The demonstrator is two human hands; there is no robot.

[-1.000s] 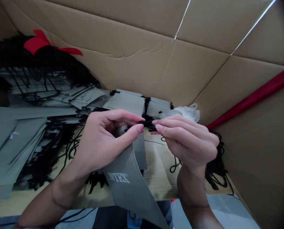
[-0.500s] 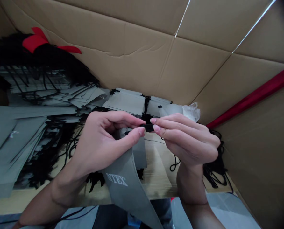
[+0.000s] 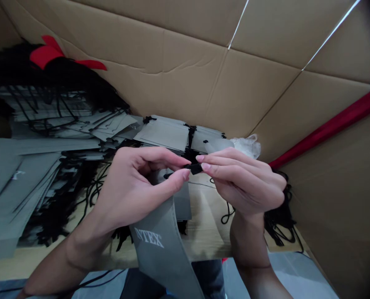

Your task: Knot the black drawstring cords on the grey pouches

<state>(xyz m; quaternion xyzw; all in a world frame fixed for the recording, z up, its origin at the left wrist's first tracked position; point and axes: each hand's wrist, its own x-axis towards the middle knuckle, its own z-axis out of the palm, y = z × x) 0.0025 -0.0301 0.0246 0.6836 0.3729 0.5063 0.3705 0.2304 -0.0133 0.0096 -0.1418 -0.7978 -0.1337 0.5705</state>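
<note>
Between the fingertips of both hands is a small black cord piece, its details too dark to make out. My left hand pinches its left end with thumb and forefinger. The right end is pinched by my right hand, whose fingers lie close together. A grey sheet with white "INTEX" lettering hangs below my left hand and curves down past the table edge. Its top is partly hidden behind my left thumb, where a black spot shows at a corner.
Grey sheets with black cords are piled at the left. Two stacks of grey sheets lie at the back, beside a clear plastic bag. Black cords lie at the right. Cardboard walls and a red strip border the table.
The hanging grey sheet has swung slightly left. The black piece between my fingertips has tilted a little and shows more; both hands stay almost in place.
</note>
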